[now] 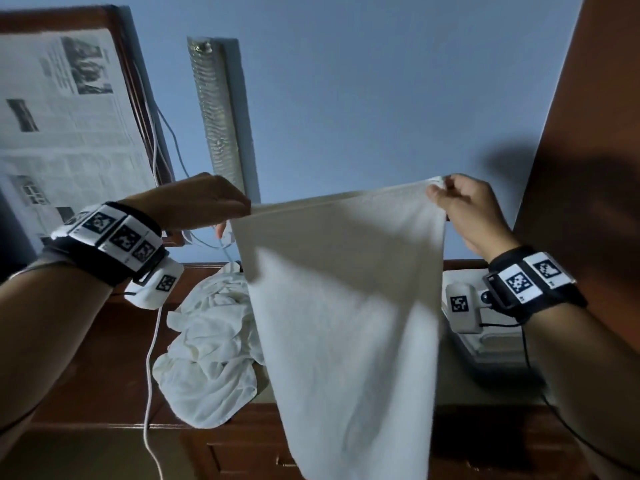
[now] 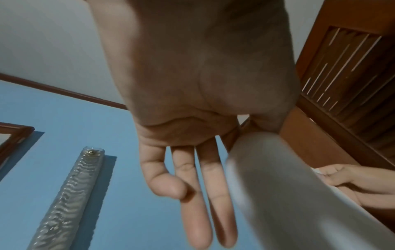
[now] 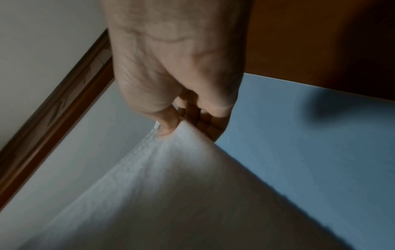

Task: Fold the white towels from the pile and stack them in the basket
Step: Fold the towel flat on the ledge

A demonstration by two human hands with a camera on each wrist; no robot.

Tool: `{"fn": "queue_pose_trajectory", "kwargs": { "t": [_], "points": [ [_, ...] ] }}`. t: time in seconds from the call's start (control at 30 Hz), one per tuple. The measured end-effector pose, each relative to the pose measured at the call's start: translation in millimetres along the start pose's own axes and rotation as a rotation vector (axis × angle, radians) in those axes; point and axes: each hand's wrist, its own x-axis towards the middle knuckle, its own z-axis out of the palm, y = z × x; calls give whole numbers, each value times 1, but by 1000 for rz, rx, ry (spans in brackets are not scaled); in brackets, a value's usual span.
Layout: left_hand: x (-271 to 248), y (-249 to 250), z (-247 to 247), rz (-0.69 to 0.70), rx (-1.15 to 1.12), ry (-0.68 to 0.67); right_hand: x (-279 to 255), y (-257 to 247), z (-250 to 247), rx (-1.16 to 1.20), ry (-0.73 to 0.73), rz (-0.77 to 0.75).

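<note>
A white towel [image 1: 346,306] hangs spread out in the air in front of me, held up by its top edge. My left hand [image 1: 242,211] pinches the top left corner; in the left wrist view the thumb and forefinger of that hand [image 2: 252,128] nip the towel [image 2: 288,194] while the other fingers [image 2: 198,194] stay straight. My right hand [image 1: 438,190] pinches the top right corner, seen close in the right wrist view as thumb and fingers [image 3: 177,125] clamping the cloth [image 3: 171,194]. The pile of crumpled white towels [image 1: 211,344] lies on the dresser behind. The basket [image 1: 491,358] sits at the right, partly hidden.
The wooden dresser [image 1: 104,358] with drawers runs below the towel. A tall wooden wardrobe [image 1: 588,133] stands at the right. On the blue wall hang a framed newspaper page [image 1: 62,116] and a long light fixture [image 1: 218,109]. A white cable [image 1: 150,375] dangles from my left wrist.
</note>
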Motion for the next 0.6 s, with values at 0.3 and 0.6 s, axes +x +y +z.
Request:
{"fn": "queue_pose_trajectory", "kwargs": {
  "t": [0.3,0.6],
  "points": [
    [-1,-28,72,-61,-245,197,-30,24,-4,-242,-185,111],
    [-30,-39,123,-34,-285,177,-86,68,-13,1,-275,209]
  ]
}}
